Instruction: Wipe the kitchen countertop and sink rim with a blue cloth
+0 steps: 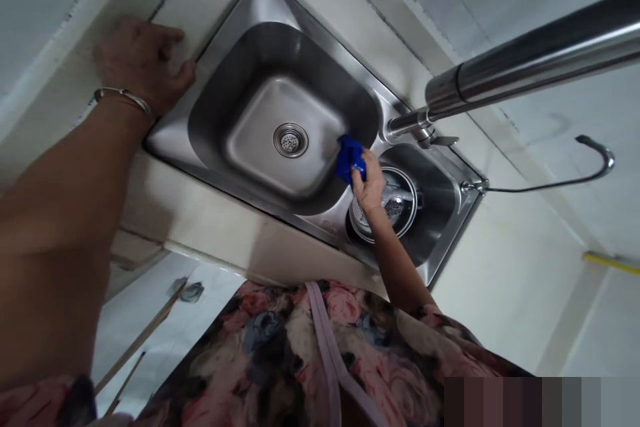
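Observation:
A crumpled blue cloth is gripped in my right hand, at the right wall of the large steel sink basin. My left hand rests on the pale counter by the sink's left corner, holding nothing; its thumb and forefinger are apart and the other fingers bend. A round drain strainer sits in the middle of the basin floor. Below my right wrist, a round metal pot or basket stands in the smaller basin, partly hidden by the hand and forearm.
A thick steel faucet reaches over the right side from between the basins. Behind the small basin, a thin curved spout rises at the corner. Pale tiled counter surrounds the sink. Wooden sticks stand at lower left.

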Demonstrator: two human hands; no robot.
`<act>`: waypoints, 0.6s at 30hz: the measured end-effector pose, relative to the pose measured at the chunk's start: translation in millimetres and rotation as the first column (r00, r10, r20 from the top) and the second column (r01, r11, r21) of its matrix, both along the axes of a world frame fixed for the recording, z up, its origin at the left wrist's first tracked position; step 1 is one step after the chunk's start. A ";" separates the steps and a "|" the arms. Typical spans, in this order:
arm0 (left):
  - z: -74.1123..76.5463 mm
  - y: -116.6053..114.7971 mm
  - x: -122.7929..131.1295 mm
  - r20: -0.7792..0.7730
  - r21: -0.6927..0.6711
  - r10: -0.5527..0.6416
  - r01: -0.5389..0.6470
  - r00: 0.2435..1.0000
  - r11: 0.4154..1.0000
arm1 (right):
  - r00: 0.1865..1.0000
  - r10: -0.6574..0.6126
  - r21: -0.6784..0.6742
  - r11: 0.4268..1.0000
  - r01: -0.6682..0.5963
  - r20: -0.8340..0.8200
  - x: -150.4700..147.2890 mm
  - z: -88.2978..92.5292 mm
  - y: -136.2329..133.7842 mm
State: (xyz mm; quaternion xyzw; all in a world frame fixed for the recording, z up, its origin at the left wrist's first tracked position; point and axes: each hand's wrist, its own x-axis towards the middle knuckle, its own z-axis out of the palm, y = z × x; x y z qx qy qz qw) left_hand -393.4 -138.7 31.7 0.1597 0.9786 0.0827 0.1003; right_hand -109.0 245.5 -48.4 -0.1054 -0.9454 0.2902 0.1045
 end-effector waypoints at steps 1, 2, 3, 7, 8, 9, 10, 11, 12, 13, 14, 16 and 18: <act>0.3 0.8 -0.1 0.001 -0.008 0.002 -0.002 1.000 1.000 | 1.000 0.021 -0.034 0.999 -0.021 0.019 11.6 1.1 -10.3; 0.6 1.7 -0.3 0.003 -0.018 0.007 -0.007 1.000 1.000 | 0.998 0.041 -0.068 0.997 -0.038 0.043 22.8 3.1 -20.9; 1.1 2.6 -0.5 0.005 -0.027 0.016 -0.016 1.000 1.000 | 0.996 0.059 -0.104 0.993 -0.052 0.067 33.7 6.0 -31.1; 2.0 4.3 -1.1 0.010 -0.043 0.030 -0.029 1.000 0.999 | 0.981 0.089 -0.288 0.957 -0.036 0.171 80.8 25.2 -55.0; 1.7 4.1 -1.0 0.004 -0.036 0.025 -0.025 1.000 0.999 | 0.975 0.080 -0.338 0.941 -0.005 0.208 95.6 32.2 -53.7; 1.3 3.6 -0.9 0.004 -0.030 0.016 -0.016 1.000 0.999 | 0.964 0.078 -0.388 0.921 0.029 0.255 111.9 40.2 -48.9; 0.9 3.0 -0.8 0.002 -0.023 0.013 -0.013 1.000 1.000 | 0.948 0.082 -0.431 0.900 0.063 0.309 129.5 49.0 -40.7; 0.5 2.3 -0.8 0.002 -0.016 0.015 -0.015 1.000 1.000 | 0.925 0.101 -0.468 0.879 0.089 0.365 147.5 58.5 -29.9; 0.2 1.8 -0.8 0.004 -0.013 0.017 -0.017 1.000 1.000 | 0.899 0.120 -0.492 0.863 0.115 0.420 165.2 68.1 -17.7; 0.1 1.3 -0.8 0.008 -0.014 0.015 -0.015 1.000 1.000 | 0.877 0.122 -0.495 0.857 0.142 0.464 181.3 77.1 -5.4; 0.0 1.0 -0.9 0.009 -0.019 0.015 -0.015 1.000 1.000 | 0.864 0.109 -0.479 0.862 0.164 0.492 194.9 84.8 5.4; 0.2 0.8 -1.1 0.014 -0.032 0.011 -0.011 1.000 0.999 | 0.859 0.063 -0.428 0.884 0.188 0.508 210.6 93.9 16.7; 1.2 1.2 -0.8 0.020 -0.047 0.005 -0.004 1.000 0.999 | 0.883 0.046 -0.383 0.910 0.156 0.468 208.1 91.9 9.6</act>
